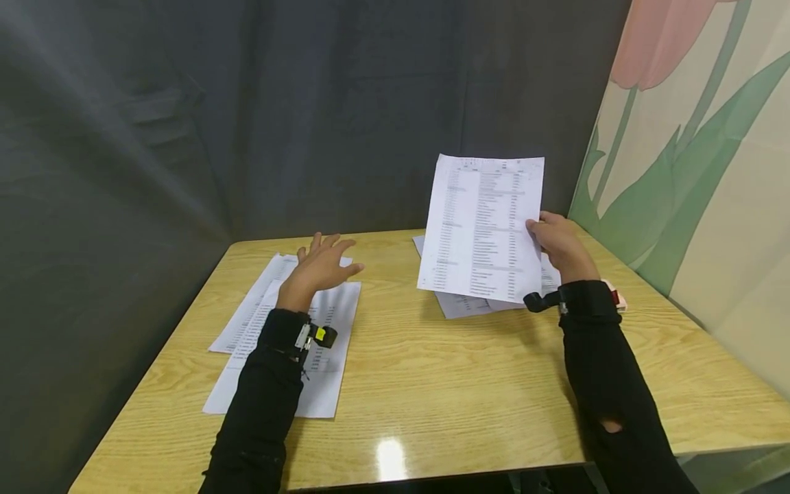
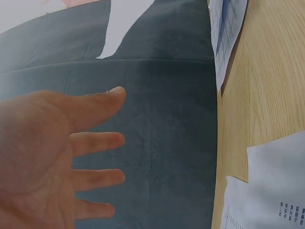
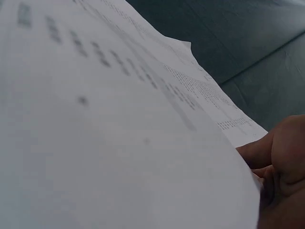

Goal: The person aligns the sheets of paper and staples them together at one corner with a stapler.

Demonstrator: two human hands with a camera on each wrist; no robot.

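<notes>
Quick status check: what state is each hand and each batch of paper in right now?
Left hand: open, fingers spread, above the left sheets.
Right hand: pinching the raised sheet's edge.
Raised sheet: lifted, nearly upright.
Left sheets: flat, overlapping.
Right pile: flat on table.

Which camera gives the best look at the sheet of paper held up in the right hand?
The head view: the whole lifted sheet shows, gripped at its right edge by the right hand. The right wrist view shows only a blurred close-up of it; the left wrist view catches just an edge-on strip at top right.
</notes>
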